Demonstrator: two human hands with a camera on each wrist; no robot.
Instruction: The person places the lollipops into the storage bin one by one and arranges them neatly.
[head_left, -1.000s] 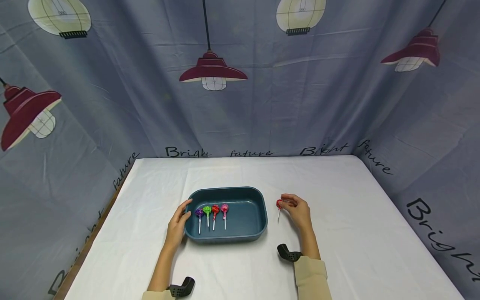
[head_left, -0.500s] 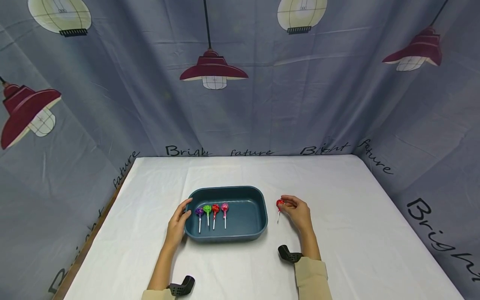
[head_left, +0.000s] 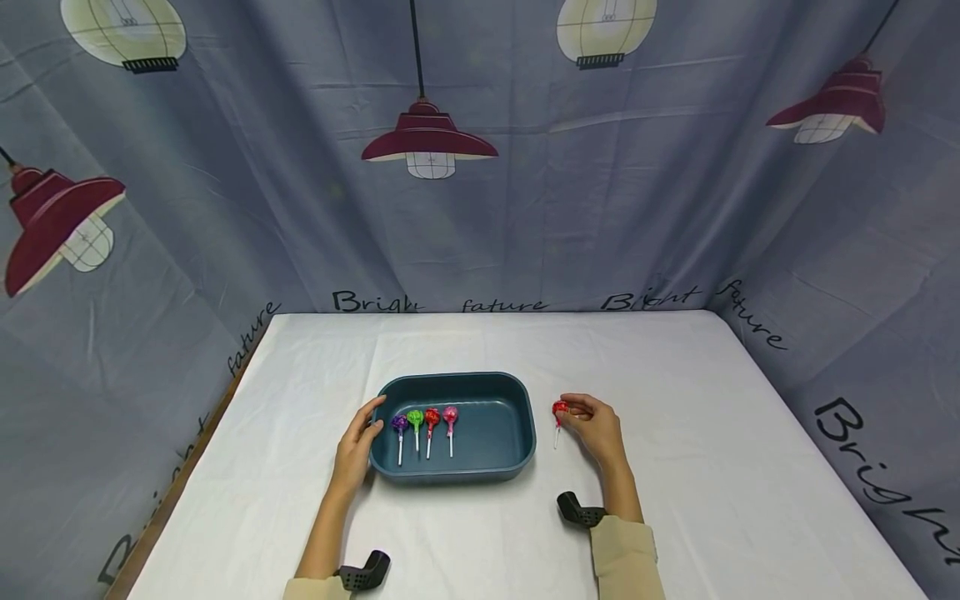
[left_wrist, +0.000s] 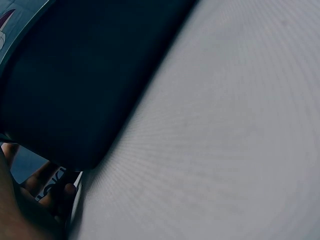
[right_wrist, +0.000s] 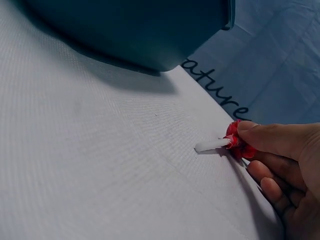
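My left hand (head_left: 352, 454) holds the left end of a dark teal rectangular tray (head_left: 480, 476), thumb and fingers at its rim. Inside, toward the left, lie a purple lollipop (head_left: 400, 423), a green lollipop (head_left: 416, 418), a red lollipop (head_left: 432, 417) and a pink lollipop (head_left: 450, 414), side by side with sticks toward me. Right of the tray, my right hand (head_left: 596, 427) pinches another red lollipop (right_wrist: 237, 141) by its wrapped head. Its white stick points toward me, close over the cloth. In the left wrist view, the tray (left_wrist: 75, 85) hides part of the left fingers.
A white cloth (head_left: 465, 533) covers the table. Behind and beside it hangs a grey-blue curtain (head_left: 480, 233) printed with lamps and lettering. Black wrist mounts (head_left: 579, 510) sit at both of my wrists, below beige sleeves (head_left: 624, 550).
My right hand has dipped very slightly toward me while pinching the red lollipop. The left hand, the tray and the lollipops inside it stay in place.
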